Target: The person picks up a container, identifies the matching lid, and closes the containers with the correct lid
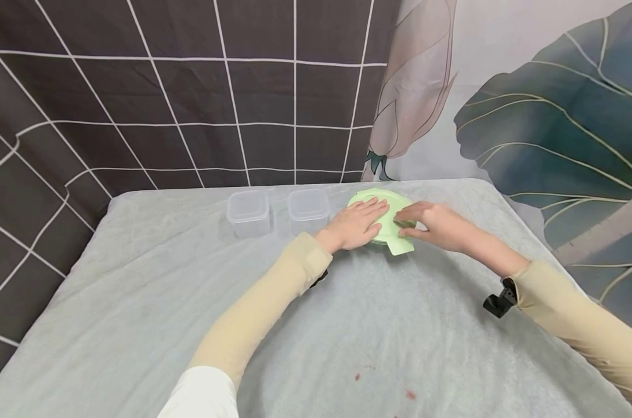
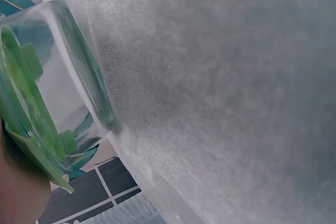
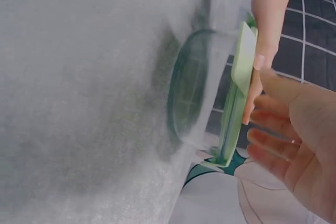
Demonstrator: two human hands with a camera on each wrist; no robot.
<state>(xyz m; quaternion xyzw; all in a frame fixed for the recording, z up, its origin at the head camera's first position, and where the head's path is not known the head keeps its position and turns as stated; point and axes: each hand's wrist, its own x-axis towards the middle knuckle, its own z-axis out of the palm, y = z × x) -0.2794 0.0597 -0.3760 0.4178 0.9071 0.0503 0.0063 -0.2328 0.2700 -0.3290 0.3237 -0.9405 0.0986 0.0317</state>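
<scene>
A clear food container with a light green lid [image 1: 380,210] stands at the back right of the table. Its transparent body [image 3: 190,90] shows below the lid in the right wrist view. My left hand [image 1: 354,223] rests flat on top of the lid, fingers stretched out. At the lid's right side is my right hand [image 1: 434,225], its fingers loosely bent and gripping nothing. A green locking flap [image 1: 400,247] sticks out from the lid's front edge, sloping downward. In the left wrist view, green flaps [image 2: 32,61] show through the clear wall.
Two clear square tubs with lids stand left of the green-lidded container: one tub [image 1: 309,210] near my left wrist, the other tub [image 1: 248,212] farther left. A grey cloth [image 1: 316,325] covers the table. Behind it hang a dark gridded curtain [image 1: 263,93] and a leaf-patterned cloth [image 1: 566,128].
</scene>
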